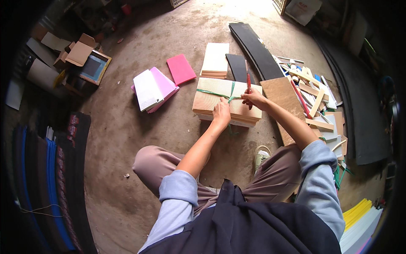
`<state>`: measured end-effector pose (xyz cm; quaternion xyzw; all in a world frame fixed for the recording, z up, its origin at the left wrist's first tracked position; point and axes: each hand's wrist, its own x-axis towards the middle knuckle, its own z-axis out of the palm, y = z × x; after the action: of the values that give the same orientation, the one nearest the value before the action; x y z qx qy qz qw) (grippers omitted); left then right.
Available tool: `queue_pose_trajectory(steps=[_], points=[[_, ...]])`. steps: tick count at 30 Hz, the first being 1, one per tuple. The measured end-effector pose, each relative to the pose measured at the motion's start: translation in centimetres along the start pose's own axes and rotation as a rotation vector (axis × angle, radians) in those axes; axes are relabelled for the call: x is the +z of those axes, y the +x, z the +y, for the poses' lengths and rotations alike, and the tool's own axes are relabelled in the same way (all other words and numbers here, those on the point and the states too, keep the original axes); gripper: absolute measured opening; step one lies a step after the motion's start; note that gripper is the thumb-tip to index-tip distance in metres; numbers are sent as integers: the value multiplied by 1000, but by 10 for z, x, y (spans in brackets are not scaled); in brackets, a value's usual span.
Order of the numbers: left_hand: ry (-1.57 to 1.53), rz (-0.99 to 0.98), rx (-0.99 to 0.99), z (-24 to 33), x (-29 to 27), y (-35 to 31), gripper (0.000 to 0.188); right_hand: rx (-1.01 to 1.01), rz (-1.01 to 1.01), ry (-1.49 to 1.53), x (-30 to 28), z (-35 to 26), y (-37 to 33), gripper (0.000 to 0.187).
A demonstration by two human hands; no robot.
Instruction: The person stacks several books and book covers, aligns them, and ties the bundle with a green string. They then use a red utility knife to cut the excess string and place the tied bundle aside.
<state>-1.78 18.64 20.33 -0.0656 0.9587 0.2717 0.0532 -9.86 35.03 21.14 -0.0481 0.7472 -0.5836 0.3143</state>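
Observation:
A stack of beige textured sheets [211, 106] lies on the floor before my legs, with green string [209, 92] crossed over its top. My left hand [221, 112] is closed on the string by the crossing, its fingers against the top sheet. Over the stack's right part, my right hand [253, 99] grips a slim red-handled tool [248, 82] whose thin end points away from me. Its exact kind is too small to tell. The fingers of that hand are also close to the string, but whether they hold it is hidden.
Beyond the stack stand pale sheets [215, 59] and a dark panel [237, 67]. White and pink sheets [148, 91] and a red-pink pad [182, 69] lie left. A brown board [287, 106] and scrap strips [315, 101] lie right. Dark and blue sheets [53, 169] line the left side.

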Motion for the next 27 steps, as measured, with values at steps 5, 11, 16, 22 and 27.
queue_pose_trajectory(steps=[5,11,16,22,27], points=[[-104,-126,-13,-31,-6,17,43,-87,115,-88,11,-12,-11,34],[-343,-9,-47,-34,-11,2,44,-96,-53,-463,8,-6,-36,21],[-584,70,-25,-50,-2,-2,42,-129,-57,-653,33,6,-54,25],[-674,219,-65,-46,4,-10,37,-127,134,-720,68,13,-69,32],[-746,267,-115,-39,8,-11,33,-133,212,-703,83,19,-81,30]])
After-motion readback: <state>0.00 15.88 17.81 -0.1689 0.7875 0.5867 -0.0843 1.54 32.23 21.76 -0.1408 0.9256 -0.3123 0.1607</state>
